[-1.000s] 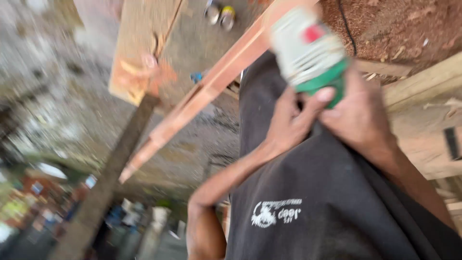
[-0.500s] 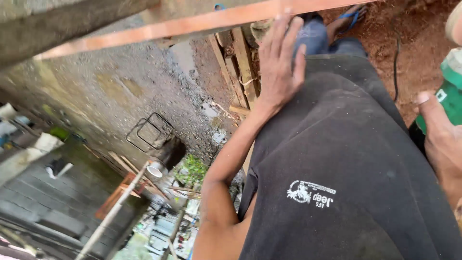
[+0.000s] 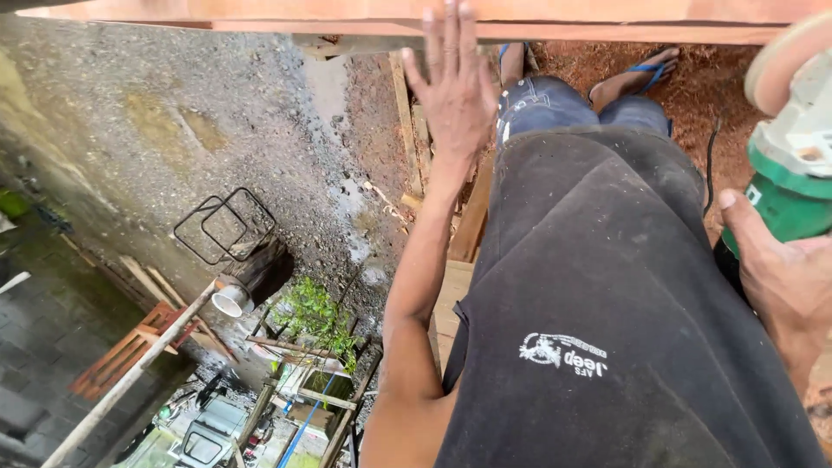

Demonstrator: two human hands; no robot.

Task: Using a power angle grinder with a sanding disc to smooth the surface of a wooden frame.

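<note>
My left hand (image 3: 455, 87) reaches forward with its fingers spread, the fingertips lying on a long reddish wooden beam (image 3: 260, 12) that crosses the top of the view. My right hand (image 3: 780, 277) at the right edge grips a green and white power sander (image 3: 793, 165) whose round pad points up toward the beam. Below me I see my black shirt (image 3: 607, 286), blue jeans and feet in blue sandals (image 3: 646, 69) on red sawdust.
Wet concrete ground (image 3: 173, 121) spreads to the left. A black wire frame (image 3: 227, 225), a white pipe end (image 3: 232, 299), a green plant (image 3: 316, 316), wooden planks (image 3: 472, 217) and scrap lie below. A black cable (image 3: 711, 165) runs over the sawdust.
The view has swung so the beam now lies level across the top. My left hand has let go of the sander and moved up onto the beam; the sander has shifted right.
</note>
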